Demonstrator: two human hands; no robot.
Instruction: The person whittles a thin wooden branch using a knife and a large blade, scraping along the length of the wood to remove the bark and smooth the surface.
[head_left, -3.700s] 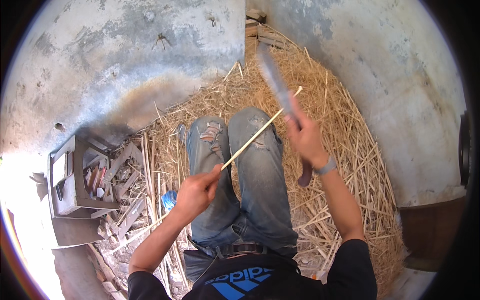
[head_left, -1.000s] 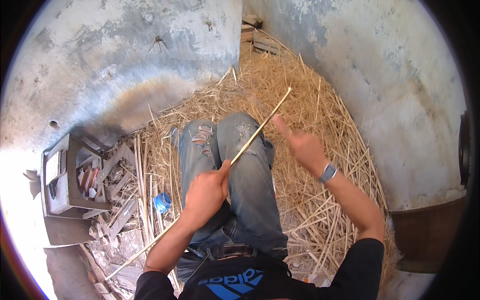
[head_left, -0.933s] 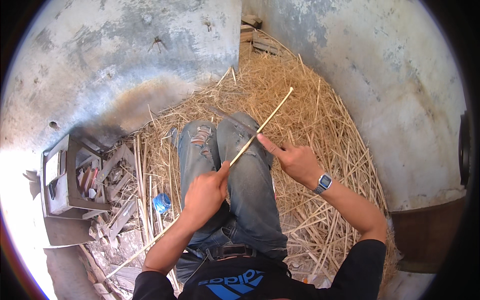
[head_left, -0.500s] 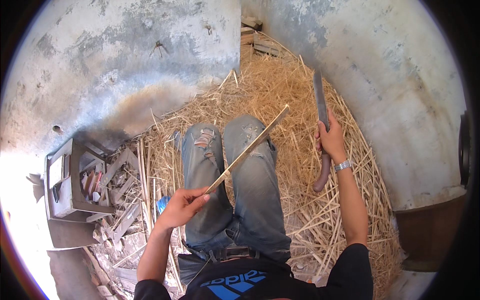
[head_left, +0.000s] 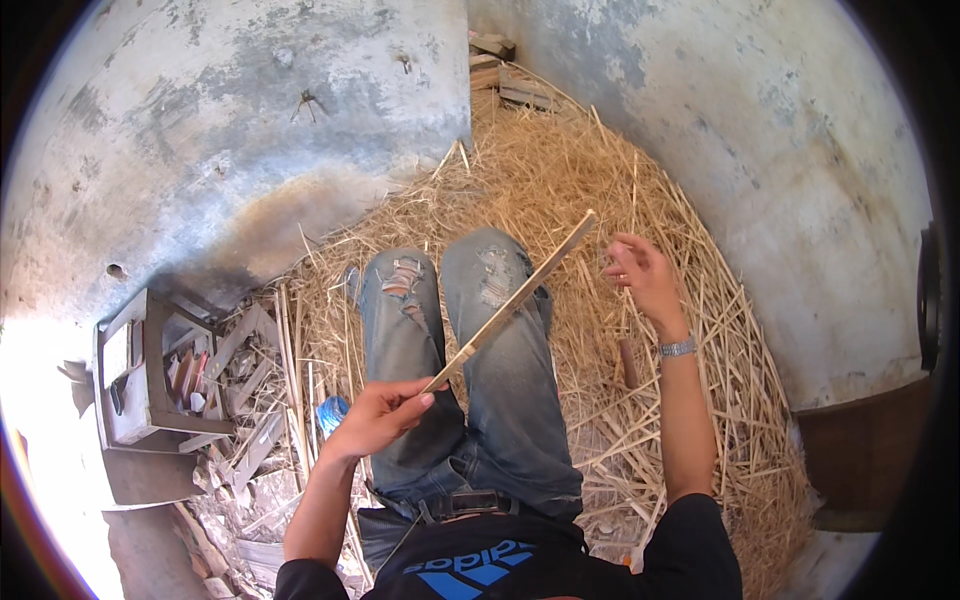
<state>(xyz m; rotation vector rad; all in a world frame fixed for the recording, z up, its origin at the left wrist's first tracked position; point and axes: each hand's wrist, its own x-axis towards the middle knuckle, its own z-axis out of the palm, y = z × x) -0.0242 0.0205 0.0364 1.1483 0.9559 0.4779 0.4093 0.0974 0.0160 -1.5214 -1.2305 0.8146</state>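
My left hand (head_left: 378, 418) pinches the lower end of a thin split bamboo strip (head_left: 495, 322) between thumb and fingers. The strip slants up to the right, over my thighs. My right hand (head_left: 645, 278) is raised beyond the strip's far end, its fingers loosely bent and apart, and I see nothing in its grasp. Below it, against the straw, shows the brown handle of a knife (head_left: 627, 364), apart from the hand. The blade cannot be made out.
Straw-like shavings (head_left: 570, 150) and pale strips (head_left: 690, 400) cover the floor around my legs (head_left: 405, 330). At left stands a small wooden cabinet (head_left: 150, 400) beside scrap wood and a blue wrapper (head_left: 331, 412). Worn walls (head_left: 760, 150) rise on both sides.
My right hand has let go of the knife it was gripping, and its fingers have loosened. The left hand still has the strip, shifted slightly to the right.
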